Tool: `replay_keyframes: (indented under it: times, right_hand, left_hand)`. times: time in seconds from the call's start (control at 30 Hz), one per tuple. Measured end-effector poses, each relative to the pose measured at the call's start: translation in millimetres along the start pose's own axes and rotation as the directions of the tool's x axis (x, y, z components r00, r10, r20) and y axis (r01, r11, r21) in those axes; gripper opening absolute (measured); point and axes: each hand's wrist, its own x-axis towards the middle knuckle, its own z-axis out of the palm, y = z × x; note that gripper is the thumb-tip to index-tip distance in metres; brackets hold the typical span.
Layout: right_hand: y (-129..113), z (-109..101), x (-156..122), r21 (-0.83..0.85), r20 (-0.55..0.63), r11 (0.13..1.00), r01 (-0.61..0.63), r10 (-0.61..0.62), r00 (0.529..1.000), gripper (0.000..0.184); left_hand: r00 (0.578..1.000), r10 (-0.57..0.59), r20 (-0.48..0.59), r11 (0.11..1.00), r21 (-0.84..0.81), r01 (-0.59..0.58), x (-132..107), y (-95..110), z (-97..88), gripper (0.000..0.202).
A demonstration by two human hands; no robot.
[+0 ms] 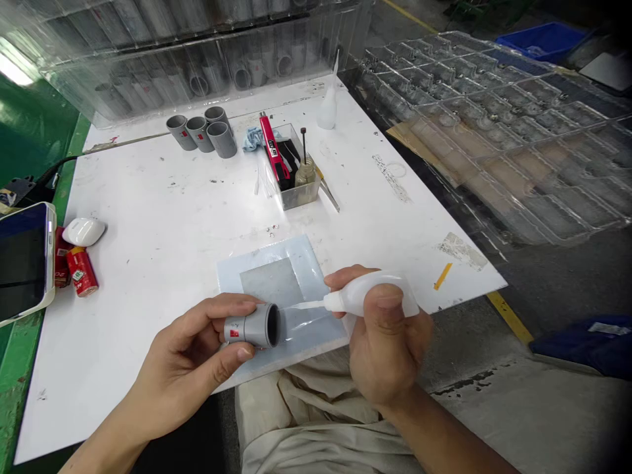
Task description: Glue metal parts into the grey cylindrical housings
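Between the thumb and fingers of my left hand (pixel 192 355) is a short grey plastic tube (pixel 251 326) with a small red mark, lying sideways, its open end facing right. My right hand (pixel 390 349) is wrapped round a white squeeze bottle (pixel 378 295) with a long thin nozzle. The nozzle points left at the tube's open end, its tip close to the rim; whether they touch I cannot tell. Under both lies a pale blue sheet (pixel 306 253) with a grey square (pixel 274 280) on it.
Several grey tubes (pixel 199 133) stand at the back. A clear box (pixel 299 195) holds a red cutter (pixel 273 151) and a small jar (pixel 305 172). Another squeeze bottle (pixel 328 105) stands behind. Left are a phone (pixel 24 257) and red batteries (pixel 81 271); clear trays (pixel 503 125) lie right.
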Motion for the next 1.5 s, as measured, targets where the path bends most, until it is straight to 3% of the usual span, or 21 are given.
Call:
replay_keyframes:
  times: [0.57,0.87,1.1,1.5]
  right_hand:
    - [-1,-4,-2,0.009,0.042,0.999,-0.042,0.041,0.998,0.044]
    - [-10,-7,-2,0.029,0.067,0.995,-0.092,0.09,0.994,0.041]
    - [-9,-7,-5,0.011,0.149,0.985,-0.17,0.167,0.975,0.04]
    - [-7,-4,-5,0.044,0.153,0.978,-0.206,0.197,0.968,0.043]
  left_hand:
    - [0.993,0.11,0.042,0.994,0.0,-0.11,5,1,2.6,0.035]
    - [0.992,0.126,0.024,0.987,0.102,-0.128,2,-3,3.0,0.041]
    - [0.995,0.102,0.017,0.992,0.076,-0.103,0,-2,3.1,0.036]
    - [0.994,0.099,0.033,0.991,0.081,-0.102,0,-4,2.5,0.036]
